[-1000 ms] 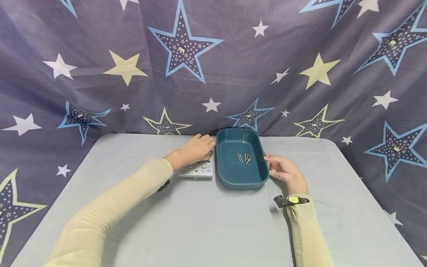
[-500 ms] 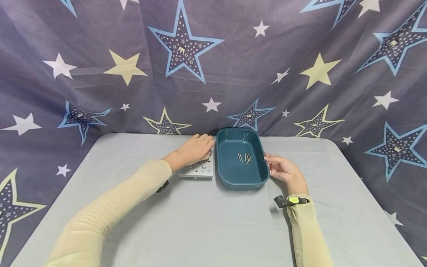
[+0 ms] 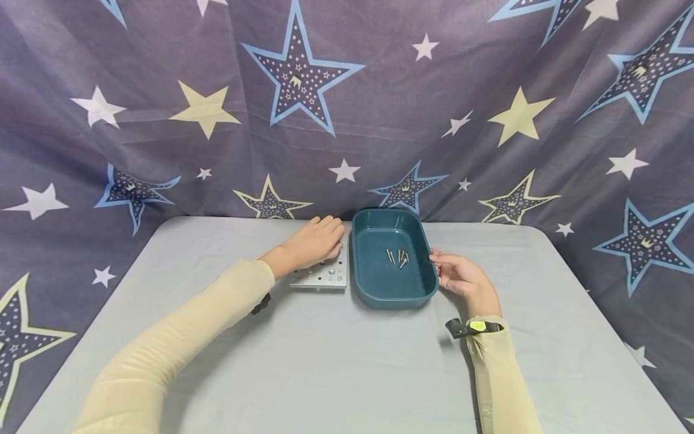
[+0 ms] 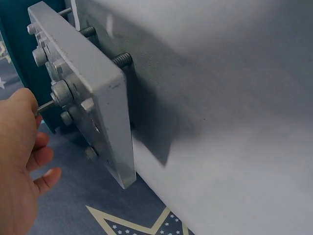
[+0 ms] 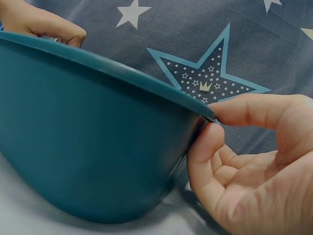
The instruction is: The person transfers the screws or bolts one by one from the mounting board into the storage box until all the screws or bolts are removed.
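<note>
My left hand [image 3: 314, 243] is over a silver metal plate [image 3: 325, 277] fitted with bolts of several sizes. In the left wrist view its fingers pinch a thin metal screw [image 4: 45, 107], whose shank shows beside a large knurled bolt head [image 4: 62, 92]. Whether the shank still sits in a hole I cannot tell. Threaded ends [image 4: 122, 60] stick out of the plate's underside. Right of the plate stands a teal tray [image 3: 387, 301], with several loose screws [image 3: 403, 258] lying in it. My right hand [image 3: 459, 274] pinches the tray's right rim between thumb and finger.
A pale grey cloth [image 3: 347, 367] covers the table. Behind its back edge hangs a dark curtain [image 3: 379, 120] with a star pattern. The tray's wall [image 5: 98, 147] rises right beside the plate.
My left hand has drawn slightly left, away from the tray, uncovering a little more of the plate. The right hand and the tray have stayed in place.
</note>
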`<state>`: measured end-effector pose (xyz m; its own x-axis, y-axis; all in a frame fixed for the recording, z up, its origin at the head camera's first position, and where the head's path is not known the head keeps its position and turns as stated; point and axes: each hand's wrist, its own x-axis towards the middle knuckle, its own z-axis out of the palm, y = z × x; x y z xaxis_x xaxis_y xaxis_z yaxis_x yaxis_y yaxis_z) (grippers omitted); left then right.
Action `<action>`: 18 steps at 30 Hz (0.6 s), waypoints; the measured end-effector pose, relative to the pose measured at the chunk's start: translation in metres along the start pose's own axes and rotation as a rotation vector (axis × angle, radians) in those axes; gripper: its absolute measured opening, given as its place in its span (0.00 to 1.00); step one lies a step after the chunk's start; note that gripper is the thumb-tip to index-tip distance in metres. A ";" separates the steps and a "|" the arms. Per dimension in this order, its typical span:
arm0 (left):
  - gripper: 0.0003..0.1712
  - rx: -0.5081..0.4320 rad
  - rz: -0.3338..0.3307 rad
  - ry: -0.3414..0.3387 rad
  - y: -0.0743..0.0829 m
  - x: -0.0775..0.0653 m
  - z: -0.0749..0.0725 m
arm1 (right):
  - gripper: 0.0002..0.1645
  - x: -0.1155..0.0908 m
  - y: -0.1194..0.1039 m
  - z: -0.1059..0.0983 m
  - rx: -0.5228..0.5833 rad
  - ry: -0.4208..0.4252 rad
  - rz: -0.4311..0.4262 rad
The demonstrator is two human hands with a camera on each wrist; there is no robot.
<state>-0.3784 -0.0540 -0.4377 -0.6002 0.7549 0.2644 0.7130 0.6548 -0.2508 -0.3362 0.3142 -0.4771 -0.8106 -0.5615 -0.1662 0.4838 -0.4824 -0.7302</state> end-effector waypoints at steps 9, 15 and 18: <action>0.09 -0.097 -0.071 -0.027 -0.004 -0.003 -0.003 | 0.17 0.001 0.001 -0.003 -0.007 0.000 0.004; 0.07 -0.134 -0.095 -0.021 -0.007 -0.003 -0.004 | 0.16 0.001 0.001 -0.004 -0.003 0.006 0.003; 0.06 -0.159 -0.111 -0.031 -0.008 -0.002 -0.008 | 0.13 0.001 0.002 -0.005 -0.001 0.007 0.001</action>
<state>-0.3801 -0.0614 -0.4289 -0.6873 0.6809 0.2531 0.6889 0.7215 -0.0703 -0.3382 0.3160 -0.4820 -0.8127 -0.5569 -0.1714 0.4840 -0.4815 -0.7307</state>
